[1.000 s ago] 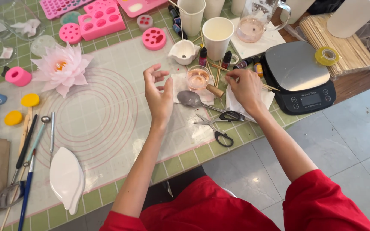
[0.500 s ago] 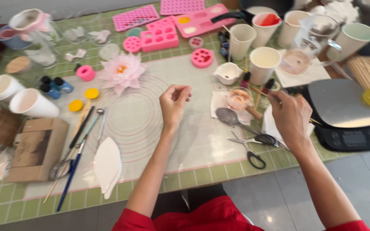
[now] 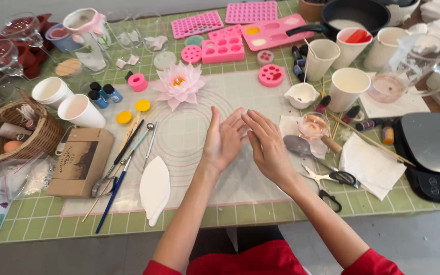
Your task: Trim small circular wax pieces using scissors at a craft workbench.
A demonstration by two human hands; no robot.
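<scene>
Hovering together above the pale silicone mat (image 3: 194,168), near the middle of the surface (image 3: 281,214) — left hand (image 3: 224,140) and right hand (image 3: 267,145), palms turned toward each other, almost touching at the fingertips. Fingers loosely spread and straight on both, gripping nothing; whether anything tiny sat between them could not be told. Just right of the right hand, lying on a white tissue: a metal spoon (image 3: 301,146) and a small glass cup (image 3: 313,125) with pinkish contents. Toward the near edge, beside the right wrist — black-handled scissors (image 3: 329,178). Beyond the hands, toward the far edge of the mat, a pink-and-white lotus flower (image 3: 179,84). Left of the left hand, a white leaf-shaped piece (image 3: 155,188), then brushes and modelling tools (image 3: 128,158) lying slantwise. At the right edge, a digital scale (image 3: 434,153).
</scene>
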